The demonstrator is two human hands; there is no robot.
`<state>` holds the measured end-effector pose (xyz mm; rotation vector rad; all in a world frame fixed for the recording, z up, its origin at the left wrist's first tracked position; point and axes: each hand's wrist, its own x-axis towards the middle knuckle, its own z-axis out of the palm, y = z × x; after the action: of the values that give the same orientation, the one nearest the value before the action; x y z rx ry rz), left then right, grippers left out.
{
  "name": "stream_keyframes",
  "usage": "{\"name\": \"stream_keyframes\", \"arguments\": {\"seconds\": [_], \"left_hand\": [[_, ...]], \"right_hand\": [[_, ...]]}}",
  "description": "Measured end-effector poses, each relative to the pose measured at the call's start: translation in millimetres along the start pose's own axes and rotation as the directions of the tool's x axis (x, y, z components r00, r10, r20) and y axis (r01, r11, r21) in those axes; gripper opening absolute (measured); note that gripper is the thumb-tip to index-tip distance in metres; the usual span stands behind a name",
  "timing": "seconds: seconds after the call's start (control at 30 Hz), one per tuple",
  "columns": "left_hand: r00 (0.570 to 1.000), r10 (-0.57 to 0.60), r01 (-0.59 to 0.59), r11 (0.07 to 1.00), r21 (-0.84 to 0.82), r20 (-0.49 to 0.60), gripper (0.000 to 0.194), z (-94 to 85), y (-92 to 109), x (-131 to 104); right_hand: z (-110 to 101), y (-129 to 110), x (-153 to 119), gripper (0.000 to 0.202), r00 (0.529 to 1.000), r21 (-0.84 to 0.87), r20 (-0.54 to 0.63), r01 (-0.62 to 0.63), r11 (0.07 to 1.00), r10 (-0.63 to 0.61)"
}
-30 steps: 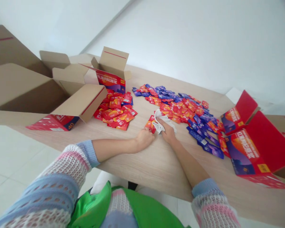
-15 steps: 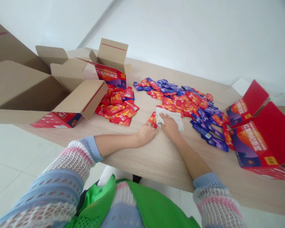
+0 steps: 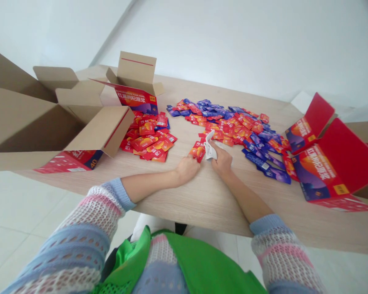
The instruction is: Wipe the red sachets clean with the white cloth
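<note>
My left hand (image 3: 187, 169) is closed on the near edge of a red and orange sachet (image 3: 198, 151) at the middle of the table. Just right of it, my right hand (image 3: 222, 158) grips a white cloth or tissue (image 3: 210, 149), bunched up beside the sachet's right edge. Behind both hands spreads a mixed heap of red sachets (image 3: 233, 128) and purple-blue sachets (image 3: 211, 108). A smaller pile of red sachets (image 3: 151, 143) lies left of my hands.
At the left stands a large open carton (image 3: 27, 122), with a smaller open red box (image 3: 138, 98) behind the red pile. Open red boxes (image 3: 319, 171) stand at the right. The wooden table (image 3: 184, 208) has its front edge close to my body.
My right hand has gone from lying flat on the cloth to gripping it bunched, upright against the sachet. My left hand stays at the sachet. The view has shifted slightly.
</note>
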<state>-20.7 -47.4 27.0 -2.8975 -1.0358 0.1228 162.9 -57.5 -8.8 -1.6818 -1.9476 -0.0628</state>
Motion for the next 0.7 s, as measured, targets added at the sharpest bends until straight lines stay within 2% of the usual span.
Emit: {"name": "stream_keyframes", "arguments": {"seconds": [0.1, 0.2, 0.27, 0.37, 0.57, 0.7], "left_hand": [[0.999, 0.019, -0.017, 0.999, 0.048, -0.046, 0.022, 0.7, -1.4, 2.0], [0.992, 0.066, -0.053, 0.992, 0.112, -0.109, 0.026, 3.4, -5.5, 5.5], [0.990, 0.093, -0.080, 0.989, 0.125, -0.102, 0.025, 5.0, -8.4, 7.6], [0.994, 0.066, -0.055, 0.992, 0.117, -0.092, 0.026, 6.1, -10.5, 10.2], [0.987, -0.049, 0.058, 0.997, 0.055, -0.152, 0.030, 9.0, -12.6, 17.0], [0.977, -0.160, 0.155, 0.987, -0.046, -0.143, 0.030, 16.1, -29.1, 20.5]], "right_hand": [[1.6, -9.1, -0.3, 0.067, 0.977, 0.057, 0.109, 0.175, 0.983, -0.181], [9.5, -14.1, 5.4, 0.066, 0.915, 0.066, 0.276, 0.288, 0.955, -0.295], [13.7, -14.3, 9.2, 0.066, 0.900, 0.030, 0.335, 0.286, 0.958, -0.279], [15.8, -12.4, 10.7, 0.064, 0.906, -0.028, 0.359, 0.251, 0.968, -0.225], [13.5, -11.8, 9.7, 0.060, 0.934, -0.120, 0.343, 0.147, 0.982, -0.098], [9.7, -11.5, 12.7, 0.057, 0.951, -0.151, 0.304, 0.096, 0.984, -0.046]]}}
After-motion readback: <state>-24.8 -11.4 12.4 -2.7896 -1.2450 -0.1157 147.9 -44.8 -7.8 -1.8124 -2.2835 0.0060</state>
